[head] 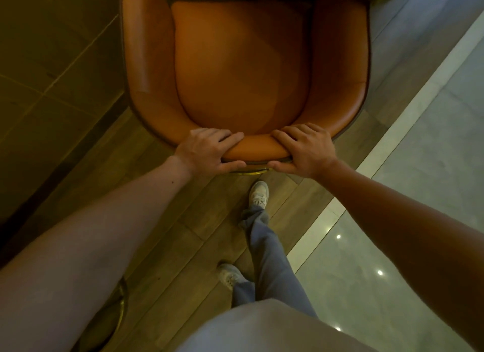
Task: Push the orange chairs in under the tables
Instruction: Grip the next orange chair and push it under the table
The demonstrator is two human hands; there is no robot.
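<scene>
An orange chair (pixel 243 71) is seen from above, filling the upper middle of the view, with its rounded seat cushion facing up and its curved back nearest the person. The top edge of the backrest (pixel 258 148) is held by both hands. The left grip (pixel 209 149) is wrapped over the rim, with the fingers curled onto the inner side and the thumb pressed against the outer side. The right grip (pixel 305 149) is closed on the rim in the same way, just beside the left, with a short stretch of orange padding left bare between them. A gold base ring (pixel 248 172) is glimpsed under the backrest. The chair is stood on a wooden plank floor (pixel 162 194), which is bordered on the right by pale glossy tiles (pixel 419 181). The far end of the seat is met by a dark band at the top edge of the view; whether that is a tabletop cannot be told. Below the hands, blue trousers (pixel 267 252) and two light shoes are seen, the front shoe (pixel 259 193) placed close behind the chair and the rear shoe (pixel 227 274) set further back.
</scene>
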